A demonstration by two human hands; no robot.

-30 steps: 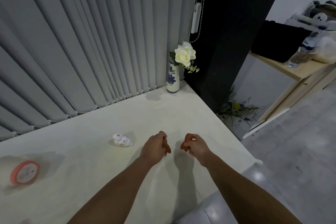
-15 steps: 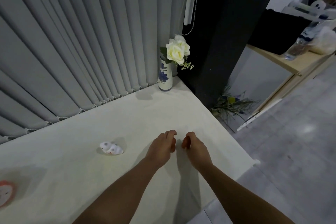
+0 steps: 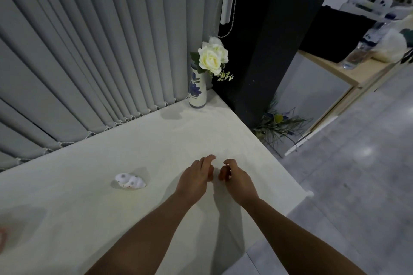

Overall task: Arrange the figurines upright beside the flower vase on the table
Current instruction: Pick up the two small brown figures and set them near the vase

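Note:
A small white figurine (image 3: 130, 181) with grey and red dots lies on its side on the pale table (image 3: 138, 140), left of my hands. The white vase with blue flowers painted on it (image 3: 197, 91) stands upright in the far corner and holds a cream rose (image 3: 212, 58). My left hand (image 3: 196, 177) hovers low over the table with its fingers loosely curled and apart, holding nothing. Beside it and almost touching it, my right hand (image 3: 237, 179) is curled in on itself, with nothing visible in it. Both hands are well short of the vase.
Grey vertical blinds (image 3: 100, 40) run along the table's far edge. A black pillar (image 3: 263, 40) rises right of the vase. The table's right edge (image 3: 288, 174) drops to a grey floor. A wooden shelf (image 3: 348, 73) with a bottle stands beyond. Something orange (image 3: 1, 239) shows at the left border.
My two hands have drawn closer together and the left fingers have uncurled a little. The view has shifted, so the orange roll has slid almost out of frame. The figurine has not moved.

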